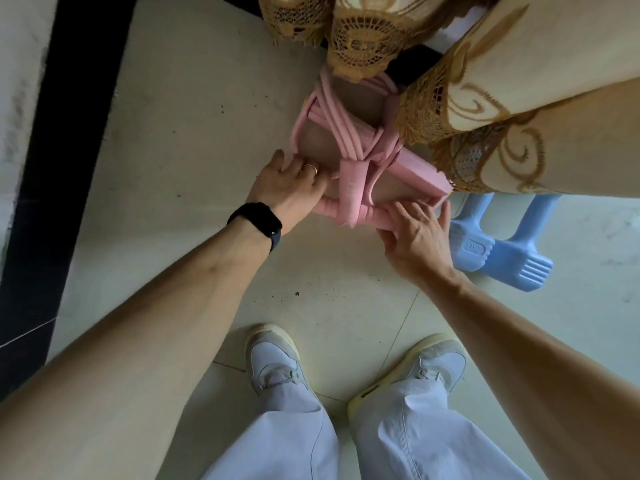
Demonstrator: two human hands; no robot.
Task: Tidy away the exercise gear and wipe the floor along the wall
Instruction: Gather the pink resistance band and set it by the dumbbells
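Pink pull-rope trainer (349, 192), one of it, lies on the floor (207, 116) near the far wall, its tubes bundled and knotted around a foam bar. You reach down with two hands. Your left hand (287, 181), with one ring (310, 167) and one black wristband (256, 223), lies over the trainer's left corner, fingers fairly straight; you cannot tell whether it grips anything. Your right hand (415, 233) rests spread fingers on the right end of the foam bar, thumb held apart, not closed around it. Two blue dumbbells (512, 258) lie side by side on the floor just right of the trainer. One lace-edged curtain (519, 64) hangs over the trainer's far part and the dumbbells' far ends, hiding them. Your two shoes (273, 362) stand at the floor's near edge.
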